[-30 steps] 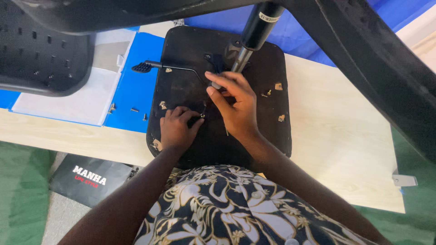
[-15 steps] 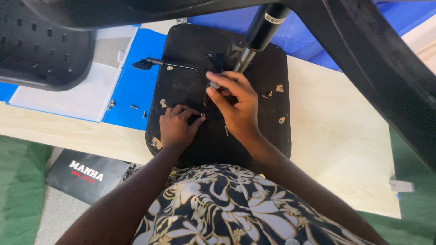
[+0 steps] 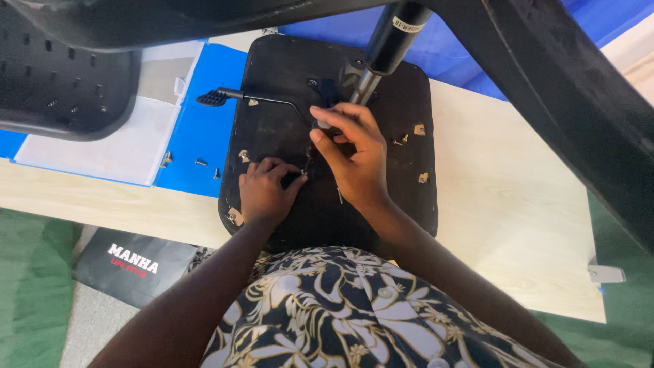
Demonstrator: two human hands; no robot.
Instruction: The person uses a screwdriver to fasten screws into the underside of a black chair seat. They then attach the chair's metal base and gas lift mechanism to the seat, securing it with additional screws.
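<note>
Seat base (image 3: pixel 272 82): lies upside down on the worktop (image 3: pixel 504 204), in front of you.
Left hand (image 3: pixel 264 191): your fingers pinch something small, probably a screw, at the base's middle.
Right hand (image 3: pixel 354 153): just beside the gas cylinder (image 3: pixel 388 48); since a second ago its fingers have curled loosely, grip hidden.
Lever (image 3: pixel 252 100): unmoved.

Two bare hands work on the underside of a black chair seat lying on a pale wooden table.

The left hand (image 3: pixel 264 191) presses curled fingers onto the black rectangular seat base (image 3: pixel 286 88); the right hand (image 3: pixel 354 153), touching it at three o'clock, pinches something small I cannot make out. A thin black metal lever (image 3: pixel 255 99) runs toward ten o'clock, a dark gas-lift cylinder (image 3: pixel 388 41) rises at twelve. Loose small screws (image 3: pixel 199 163) lie on the blue sheet (image 3: pixel 204 116) at nine o'clock. The light wooden tabletop (image 3: pixel 504 204) spreads toward three o'clock.
</note>
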